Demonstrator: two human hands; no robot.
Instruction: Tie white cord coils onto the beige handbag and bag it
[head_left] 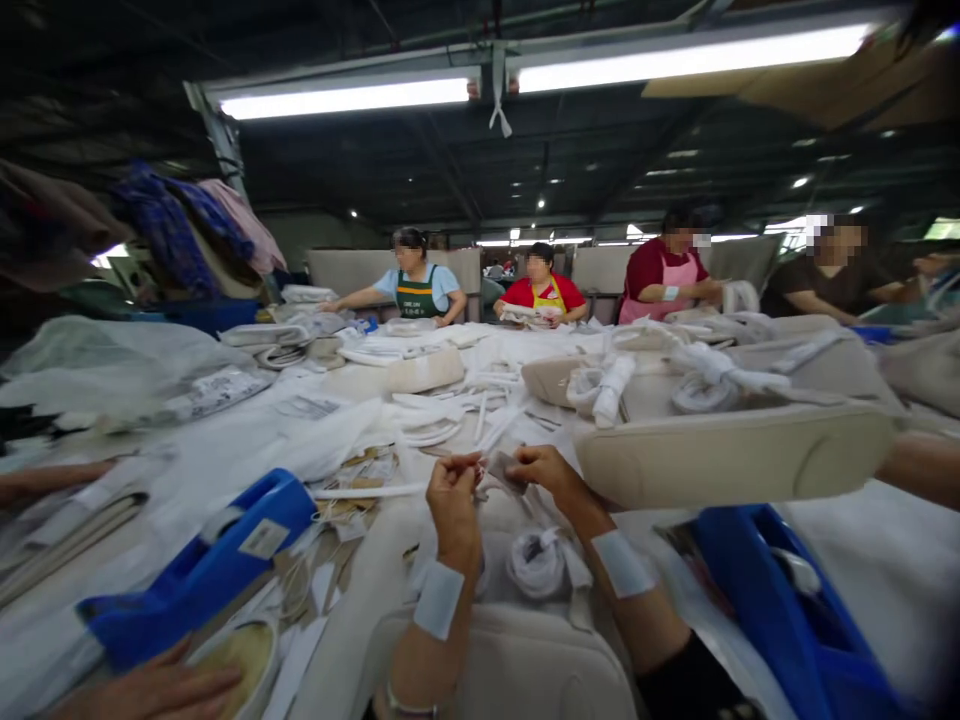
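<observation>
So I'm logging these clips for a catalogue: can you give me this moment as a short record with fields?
Place: large workshop under strip lights, long white table
Left hand: raised, fingertips pinched on a small grey piece
Right hand: pinching the same piece from the other side
Wrists: a white patch on each forearm
Below hands: rolled white strap, beige cushion
Right side: beige pad
Left side: blue tool
Others: four seated workers across the table
</observation>
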